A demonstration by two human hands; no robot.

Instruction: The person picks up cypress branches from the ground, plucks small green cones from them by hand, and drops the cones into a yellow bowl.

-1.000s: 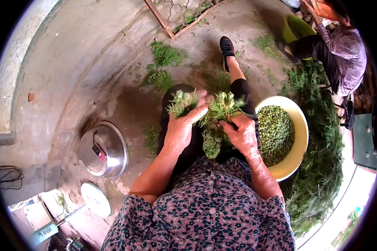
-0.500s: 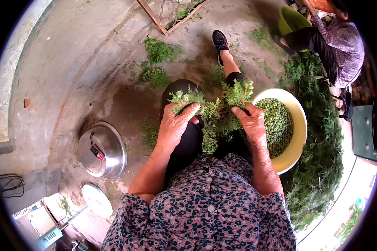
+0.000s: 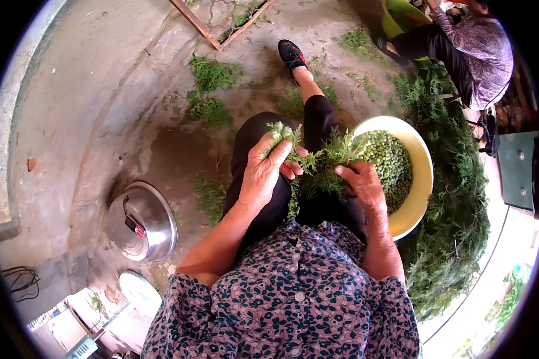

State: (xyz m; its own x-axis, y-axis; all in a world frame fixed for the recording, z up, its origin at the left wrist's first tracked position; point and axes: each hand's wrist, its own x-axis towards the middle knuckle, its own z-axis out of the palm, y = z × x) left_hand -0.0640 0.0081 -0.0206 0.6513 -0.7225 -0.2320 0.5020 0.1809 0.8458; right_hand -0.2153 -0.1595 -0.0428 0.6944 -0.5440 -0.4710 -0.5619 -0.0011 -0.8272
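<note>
My left hand (image 3: 262,173) is closed around pale green cones (image 3: 279,133) with bits of leafy evergreen, held above my left knee. In my right hand (image 3: 365,184), thumb and fingers pinch an evergreen sprig (image 3: 336,157) that spreads leftward toward the left hand. More green foliage lies over my lap below both hands, partly hidden. Close to the right hand stands a yellow bucket (image 3: 423,179) holding a heap of small round green cones (image 3: 392,164).
Cut evergreen branches (image 3: 455,239) are piled along the right. Another person (image 3: 482,54) sits at upper right by a green tub (image 3: 392,21). A shiny metal basin (image 3: 161,221) lies at left, a wooden frame (image 3: 206,33) at the top. Loose sprigs (image 3: 212,75) litter the floor.
My left hand has turned more upright, its fingers curled closer around the cones. The sprig in my right hand now leans left instead of standing up. The whole view has shifted slightly.
</note>
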